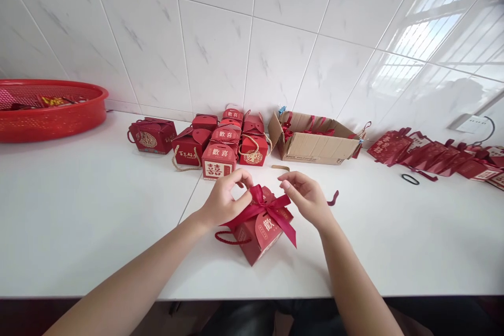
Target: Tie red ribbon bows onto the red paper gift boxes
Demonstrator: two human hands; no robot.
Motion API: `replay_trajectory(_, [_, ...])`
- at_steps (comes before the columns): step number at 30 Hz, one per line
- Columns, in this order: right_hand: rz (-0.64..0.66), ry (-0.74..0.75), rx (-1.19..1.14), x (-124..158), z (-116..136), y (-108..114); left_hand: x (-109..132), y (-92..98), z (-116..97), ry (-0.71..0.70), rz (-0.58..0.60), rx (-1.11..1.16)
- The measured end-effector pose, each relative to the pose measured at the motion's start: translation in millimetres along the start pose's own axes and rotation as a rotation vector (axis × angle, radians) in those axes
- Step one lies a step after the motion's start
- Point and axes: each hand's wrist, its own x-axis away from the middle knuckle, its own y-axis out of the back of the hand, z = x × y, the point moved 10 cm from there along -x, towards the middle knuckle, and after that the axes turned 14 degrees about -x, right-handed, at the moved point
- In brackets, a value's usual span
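A red gift box [252, 244] with a dark red rope handle [232, 240] sits at an angle near the front edge of a white table [118, 236], topped by a crimson ribbon bow [263, 207]. A person's left hand [228, 197] arches at the bow's left side, thumb and fingers slightly parted; whether they grip the ribbon cannot be told. The right hand [307, 197] hovers just beside the bow's right loop, fingers loosely bent and holding nothing visible. A short ribbon scrap [334, 198] lies just beyond the right hand, and a small brown strip [280, 168] lies behind the box. Farther back, a cluster of red boxes [219, 155] stands beside an open cardboard carton [318, 151] containing red items. A red plastic basket [92, 115] occupies the far left; red packages [425, 155] and a black loop [410, 179] lie at right, before a tiled wall [216, 47].
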Motion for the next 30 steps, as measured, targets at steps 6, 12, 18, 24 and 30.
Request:
replay_trajectory(6, [0.249, -0.15, -0.004, 4.5, -13.9, 0.0, 1.8, -4.3, -7.5, -0.101, 0.041, 0.016])
replay_trajectory(12, [0.439, -0.093, -0.084, 13.5, -5.0, -12.5, 0.6, -1.9, -7.1, -0.088, 0.018, -0.018])
replay_trajectory(18, [0.427, -0.098, -0.094, 13.3, -4.6, -20.6, 1.4, -1.5, -8.4, -0.106, 0.005, -0.022])
replay_trajectory(24, [0.362, -0.228, -0.265, 13.6, -17.5, -20.8, 0.4, -8.2, -7.0, -0.068, 0.074, -0.016])
replay_trajectory(30, [0.453, -0.367, -0.325, 20.5, -26.6, -27.1, -1.9, -7.5, -0.9, 0.004, 0.061, 0.017])
